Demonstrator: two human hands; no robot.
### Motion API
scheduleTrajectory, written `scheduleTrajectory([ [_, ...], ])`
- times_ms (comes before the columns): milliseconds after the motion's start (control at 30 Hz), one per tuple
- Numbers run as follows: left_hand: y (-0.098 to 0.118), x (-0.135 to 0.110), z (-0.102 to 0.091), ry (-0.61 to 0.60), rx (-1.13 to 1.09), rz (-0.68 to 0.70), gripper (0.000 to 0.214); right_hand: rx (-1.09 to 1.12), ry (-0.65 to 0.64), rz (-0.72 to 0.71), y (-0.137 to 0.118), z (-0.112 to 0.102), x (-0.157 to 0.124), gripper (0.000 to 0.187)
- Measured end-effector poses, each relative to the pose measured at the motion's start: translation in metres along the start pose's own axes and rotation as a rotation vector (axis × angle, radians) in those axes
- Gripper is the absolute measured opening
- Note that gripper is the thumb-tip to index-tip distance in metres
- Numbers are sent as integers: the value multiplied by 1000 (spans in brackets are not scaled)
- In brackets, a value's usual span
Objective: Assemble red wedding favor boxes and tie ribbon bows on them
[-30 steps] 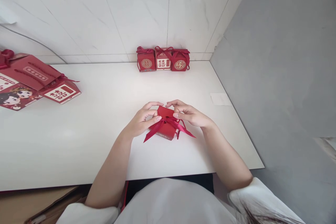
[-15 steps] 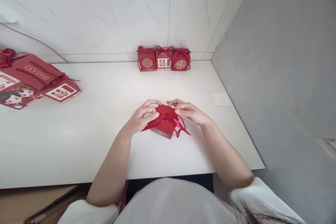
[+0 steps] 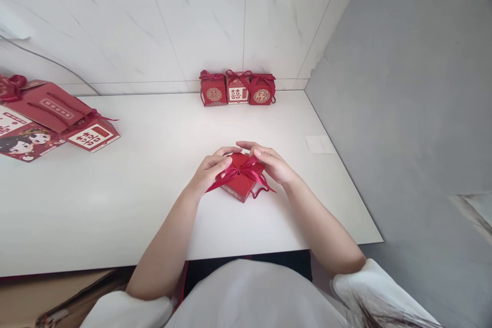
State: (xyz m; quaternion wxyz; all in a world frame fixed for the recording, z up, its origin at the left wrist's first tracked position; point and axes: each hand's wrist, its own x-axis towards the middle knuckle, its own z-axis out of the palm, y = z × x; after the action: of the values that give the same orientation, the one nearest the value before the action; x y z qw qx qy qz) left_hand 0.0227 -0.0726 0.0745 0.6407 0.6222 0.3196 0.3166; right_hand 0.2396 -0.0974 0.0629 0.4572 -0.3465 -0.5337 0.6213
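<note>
A small red gift box sits on the white table in front of me, one corner pointing toward me. A dark pink ribbon is tied in a bow over its top flaps, its tails hanging to both sides. My left hand wraps the box's left side, thumb near the top edge and fingers behind. From the right, my right hand holds the far right side, with its thumb by the bow's right loop. A twisted red cord handle droops beside the box. The fingertips behind the box are partly hidden.
Three similar red boxes with bows stand in a row against the marble-tiled wall. Larger red gift boxes crowd the left end of the table. A pale paper piece lies near the right edge, beside a grey wall.
The box has turned slightly, with its top and bow now facing up more squarely. My right hand has shifted left and farther over the box; the left stays around its side.
</note>
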Motion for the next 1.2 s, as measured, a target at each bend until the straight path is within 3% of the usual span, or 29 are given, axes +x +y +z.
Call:
scheduleTrajectory([
  [100,-1,0,-2,38,-39,-40,49,-222,180,-99,-6,4,-5,30],
  [200,-2,0,-4,42,-106,-61,48,-629,284,-344,-14,19,-16,25],
  [300,-3,-1,-6,31,-166,-87,40,-1071,167,-531,-13,47,-26,26],
  [433,-7,0,-7,10,-137,-73,31,-1358,108,-504,3,79,-28,21],
  [500,-8,1,-6,13,-126,-63,31,-1359,125,-489,7,82,-26,26],
  [600,-8,3,-6,52,-114,-46,28,-1232,72,-486,1,67,-24,25],
  [867,-5,3,-9,55,112,-8,37,-950,-249,-407,-34,18,-33,15],
  [1033,-3,0,-4,111,309,22,40,-877,-322,-292,-34,0,-34,20],
  [1200,0,-2,-4,137,335,32,32,-720,-363,-158,-38,-10,-36,17],
])
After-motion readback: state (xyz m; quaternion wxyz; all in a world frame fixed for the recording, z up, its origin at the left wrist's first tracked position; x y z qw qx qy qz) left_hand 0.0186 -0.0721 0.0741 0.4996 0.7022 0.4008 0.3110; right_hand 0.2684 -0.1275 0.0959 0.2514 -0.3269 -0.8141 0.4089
